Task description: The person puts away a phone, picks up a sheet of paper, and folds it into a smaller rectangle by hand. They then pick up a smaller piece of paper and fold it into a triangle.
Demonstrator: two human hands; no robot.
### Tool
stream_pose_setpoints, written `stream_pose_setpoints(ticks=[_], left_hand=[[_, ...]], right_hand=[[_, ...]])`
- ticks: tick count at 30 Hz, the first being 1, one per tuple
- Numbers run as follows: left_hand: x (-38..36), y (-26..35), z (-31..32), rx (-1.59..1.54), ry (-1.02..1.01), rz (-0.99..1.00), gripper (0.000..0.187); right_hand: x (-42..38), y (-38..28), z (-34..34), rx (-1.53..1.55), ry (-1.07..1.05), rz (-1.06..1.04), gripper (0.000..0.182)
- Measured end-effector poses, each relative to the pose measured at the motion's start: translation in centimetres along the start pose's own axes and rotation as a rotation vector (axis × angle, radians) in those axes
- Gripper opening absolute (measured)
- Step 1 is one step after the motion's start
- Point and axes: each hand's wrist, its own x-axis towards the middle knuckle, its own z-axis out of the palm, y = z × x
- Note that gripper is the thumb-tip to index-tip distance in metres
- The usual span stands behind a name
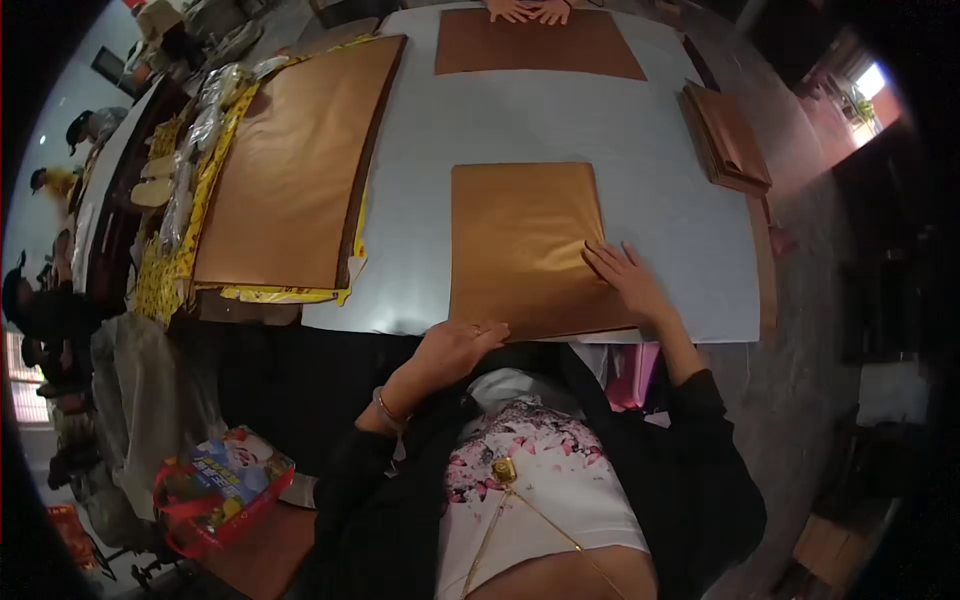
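A folded sheet of shiny brown paper lies on the white tabletop in front of me. My left hand is at its near left corner, fingers closed over the near edge with the thumb mostly hidden. Flat on the right side of the same paper rests my right hand, its fingers stretched out and slightly apart. Light creases run through the paper near those fingertips.
A tall stack of brown sheets on yellow wrapping stands at the left. Folded brown papers are piled at the right edge. Across the white table, another person's hands press on a brown sheet. A red-handled bag sits lower left.
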Motion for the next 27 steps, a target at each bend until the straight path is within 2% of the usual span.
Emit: stream_pose_setpoints(ticks=[4, 6, 7, 9, 10, 11, 13, 14, 17, 20, 24, 27], left_hand=[[0.6, 0.5, -1.0, -0.012, -0.106, -0.025, 0.021], [1.0, -0.1, -1.5, -0.194, -0.350, -0.157, 0.028], [1.3, -0.8, -1.3, -0.196, -0.355, -0.157, 0.028], [2.2, -2.6, -0.5, -0.543, -0.188, -0.067, 0.033], [2.8, -3.2, -0.4, -0.387, -0.219, -0.153, 0.041], [3.2, -4.2, 0.3, -0.388, -0.222, -0.151, 0.041], [3.8, -6.6, 2.6, 0.116, -0.135, -0.028, 0.048], [3.8, -7.2, 2.9, 0.135, -0.207, -0.009, 0.053], [3.0, -8.4, 3.1, 0.124, -0.297, -0.016, 0.051], [2.5, -8.8, 2.2, 0.043, -0.307, -0.062, 0.049], [1.1, -9.7, 0.9, -0.002, -0.344, -0.221, 0.048], [0.2, -10.3, 0.3, 0.061, -0.357, -0.212, 0.048]], right_hand=[[-0.4, 0.0, 0.1, -0.041, 0.011, -0.015, 0.086], [-0.5, -0.5, -0.7, -0.054, -0.025, 0.003, 0.084], [-0.5, -0.7, -0.9, -0.071, -0.060, 0.010, 0.082], [-0.6, -0.5, -0.3, -0.005, -0.022, 0.002, 0.078], [-0.6, -0.4, -0.1, 0.056, 0.020, -0.007, 0.074], [-0.6, -0.5, -0.1, 0.058, 0.020, -0.003, 0.074], [-0.7, -0.5, -0.2, 0.064, 0.012, 0.001, 0.072], [-0.7, -0.3, 0.0, 0.063, 0.011, 0.004, 0.072], [-0.7, 0.2, 0.5, -0.003, 0.013, -0.010, 0.071], [-0.6, 0.2, 0.3, 0.050, 0.019, 0.013, 0.070], [-0.2, 0.1, -0.1, 0.336, 0.077, 0.062, 0.060], [0.0, 0.8, 0.3, 0.442, 0.143, 0.072, 0.049]])
